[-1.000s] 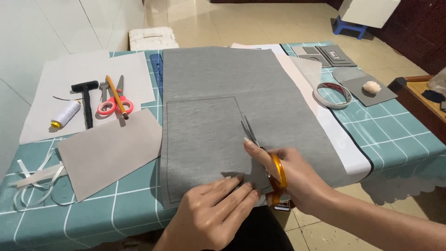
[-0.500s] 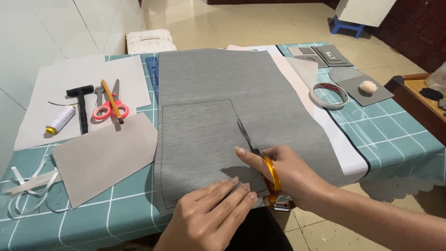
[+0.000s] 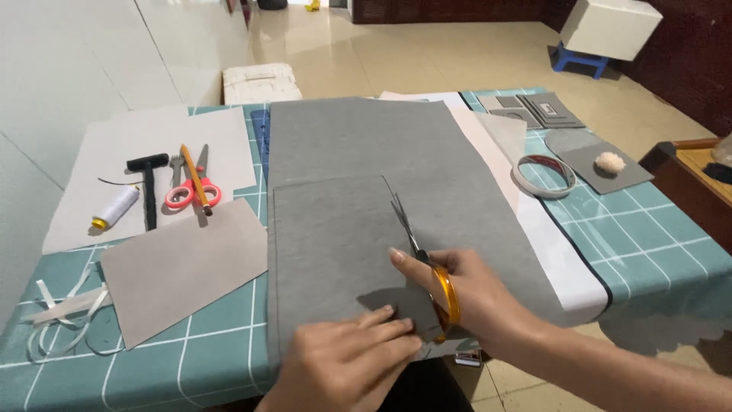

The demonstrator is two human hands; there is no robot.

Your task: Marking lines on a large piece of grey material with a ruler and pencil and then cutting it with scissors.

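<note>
A large sheet of grey felt is seen spread across the middle of the frame on a desk covered in a teal checked cloth, while it is cut along a line marked on it. Orange-handled scissors are gripped in the right hand, fingers closed through the loops, blades parted and pointed up the vertical side of the marked rectangle. The felt is pressed flat near the lower edge by the left hand, fingers extended and nothing grasped. The cut is judged to be partway up the line; the next stroke would call for the blades to be kept on the mark and the fabric held taut. Red-handled scissors, a hammer and a thread spool are left at upper left.
</note>
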